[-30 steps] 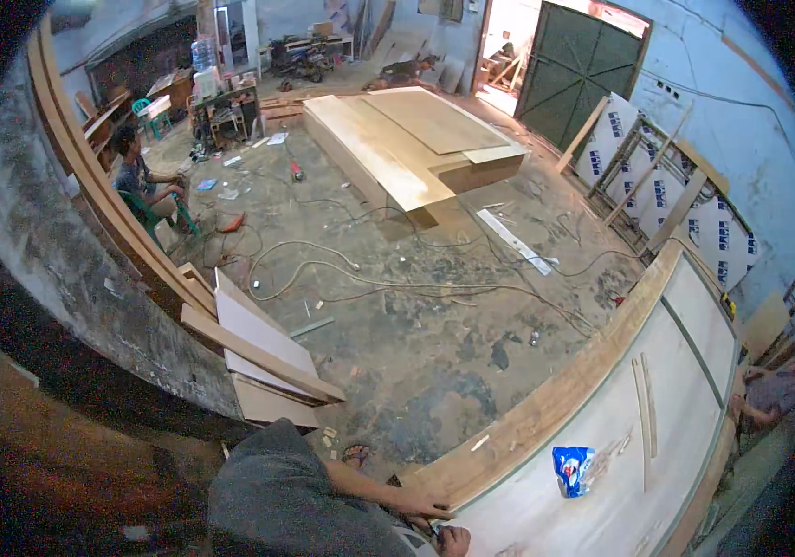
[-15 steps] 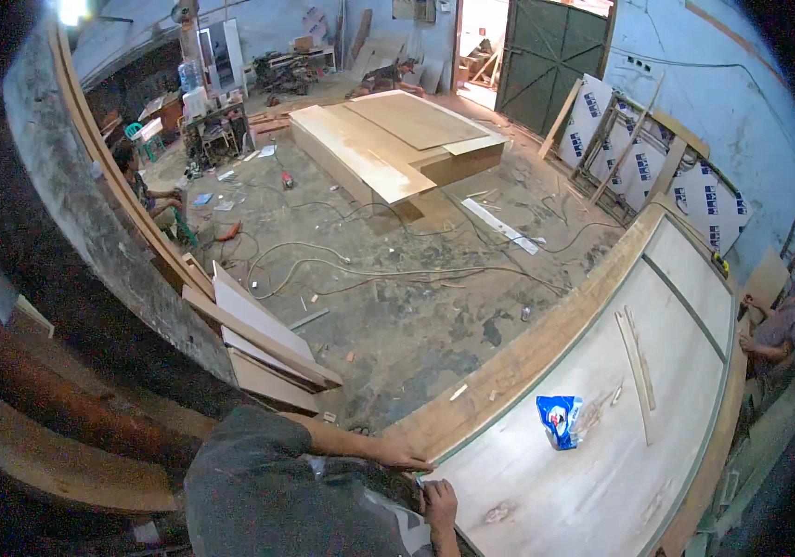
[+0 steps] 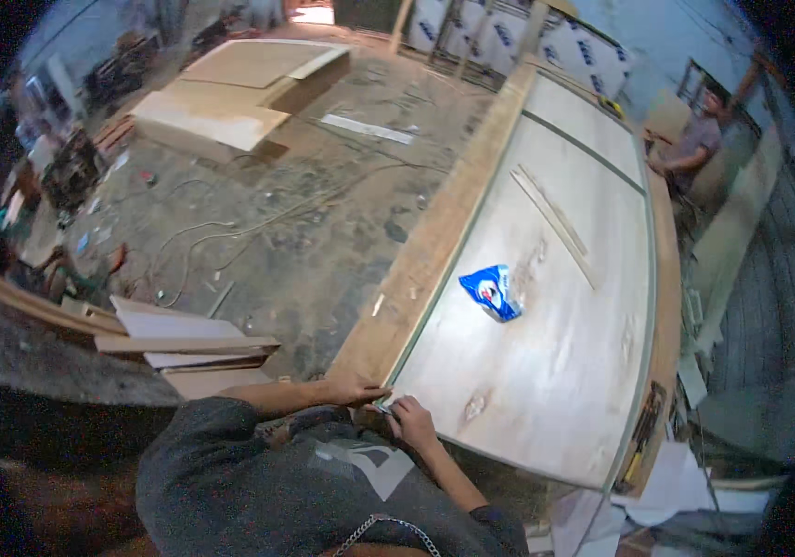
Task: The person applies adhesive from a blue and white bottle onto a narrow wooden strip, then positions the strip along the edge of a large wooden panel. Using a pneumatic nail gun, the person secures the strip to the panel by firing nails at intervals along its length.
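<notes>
At the near corner of a large pale panel [image 3: 546,371] with a grey-green edge strip, my two hands are close together. My left hand [image 3: 358,393] lies over the corner with its fingers stretched out along the edge. Beside it my right hand [image 3: 412,422] is closed, its fingers bent around a small silvery thing [image 3: 382,407] at the edge; its kind is too small to tell. A blue and white plastic packet [image 3: 492,292] lies on the panel farther in. Beyond it rest thin wooden strips [image 3: 555,223].
Another person [image 3: 690,148] is at the panel's far right side. Hand tools [image 3: 640,436] lie along its right edge. Boards [image 3: 184,339] are stacked on the left. A low wooden platform [image 3: 198,116] stands farther off, and cables [image 3: 258,226] cross the floor.
My view has swung to the right and down, showing more of the panel's right side. Both hands stay at the same corner, the right one still closed.
</notes>
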Available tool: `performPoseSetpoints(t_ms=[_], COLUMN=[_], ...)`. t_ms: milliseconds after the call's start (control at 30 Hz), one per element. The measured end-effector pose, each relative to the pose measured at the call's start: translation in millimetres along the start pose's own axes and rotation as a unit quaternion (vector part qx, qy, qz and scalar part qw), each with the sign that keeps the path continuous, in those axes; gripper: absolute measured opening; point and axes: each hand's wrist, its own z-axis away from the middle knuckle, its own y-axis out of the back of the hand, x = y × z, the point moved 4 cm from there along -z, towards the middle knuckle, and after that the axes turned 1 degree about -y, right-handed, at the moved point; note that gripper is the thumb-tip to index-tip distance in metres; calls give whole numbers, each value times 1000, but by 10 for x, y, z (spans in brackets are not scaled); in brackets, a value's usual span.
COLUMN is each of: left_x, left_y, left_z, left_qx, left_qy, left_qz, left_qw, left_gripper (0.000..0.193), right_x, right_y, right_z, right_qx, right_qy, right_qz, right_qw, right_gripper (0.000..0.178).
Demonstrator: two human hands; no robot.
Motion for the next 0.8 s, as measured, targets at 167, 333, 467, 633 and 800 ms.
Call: performPoseSetpoints(t_ms=[167, 333, 467, 633, 800], left_x=[-114, 27, 10, -845, -2041], left_y=[-133, -93, 193, 398, 1082], left_z=[-27, -171, -177, 352, 777], left_qx=[24, -28, -77, 48, -61], left_qy=[-7, -62, -84, -82, 206], left_qz=[-11, 150, 222, 213, 156], left_qw=[1000, 986, 969, 972, 964], left_gripper=[55, 51, 60, 63, 64], right_x=[-139, -217, -214, -317, -170], right_y=[65, 94, 32, 212, 282], right_z=[-32, 22, 54, -75, -563], right_qx=[21, 23, 7, 2, -10], right_qy=[-42, -87, -119, -302, -444], right_qz=[25, 60, 86, 185, 178], right_qw=[999, 994, 989, 935, 878], right_gripper=[22, 26, 31, 56, 64])
